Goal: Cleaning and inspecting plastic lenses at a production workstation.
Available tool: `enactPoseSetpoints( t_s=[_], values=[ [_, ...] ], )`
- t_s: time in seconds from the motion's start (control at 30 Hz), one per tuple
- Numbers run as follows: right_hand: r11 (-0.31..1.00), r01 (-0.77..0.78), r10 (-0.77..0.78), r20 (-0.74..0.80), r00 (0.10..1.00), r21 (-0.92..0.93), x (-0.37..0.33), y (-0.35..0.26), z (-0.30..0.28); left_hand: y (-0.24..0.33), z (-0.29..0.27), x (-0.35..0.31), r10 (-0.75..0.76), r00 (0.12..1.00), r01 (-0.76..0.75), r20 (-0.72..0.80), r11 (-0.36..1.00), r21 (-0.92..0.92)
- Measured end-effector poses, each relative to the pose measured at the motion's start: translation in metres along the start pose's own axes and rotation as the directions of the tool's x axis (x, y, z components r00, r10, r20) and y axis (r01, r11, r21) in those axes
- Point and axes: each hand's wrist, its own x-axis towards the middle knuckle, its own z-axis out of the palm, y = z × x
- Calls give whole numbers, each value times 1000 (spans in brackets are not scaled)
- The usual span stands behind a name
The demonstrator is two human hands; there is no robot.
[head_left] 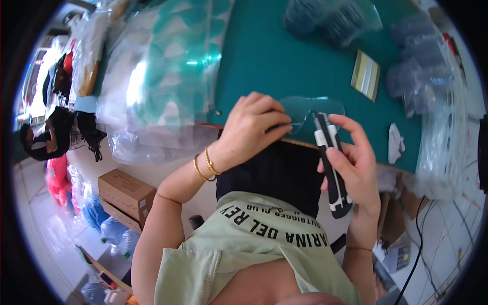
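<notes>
My right hand (356,168) is closed round a black and white utility knife (333,175). The knife's blade end points up and away from me, at the edge of a clear plastic piece (325,105). This thin see-through piece lies by the near edge of the green table (284,56). My left hand (254,122) pinches its left side between thumb and fingers, with the fingertips partly hidden. Two gold bracelets circle my left wrist.
Clear plastic sheets (157,76) pile up on the table's left. Bagged dark items (330,20) stand at the back and more (419,71) on the right. A yellowish card pack (365,75) and a crumpled white scrap (395,143) lie nearby. A cardboard box (124,190) sits lower left.
</notes>
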Motion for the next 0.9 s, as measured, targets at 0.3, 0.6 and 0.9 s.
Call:
enactPoseSetpoints(
  t_s=[0.3,0.6,0.9],
  values=[
    [942,-75,-114,521,846,328,216,-112,122,-4,-4,-13,22,996,-19,-82,999,42],
    [821,235,-194,-133,972,520,505,-152,152,5,14,-16,15,996,-16,-85,1000,-13],
    [726,656,-514,470,718,-208,257,-117,135,-11,4,-13,-20,993,22,-115,1000,11]
  ],
)
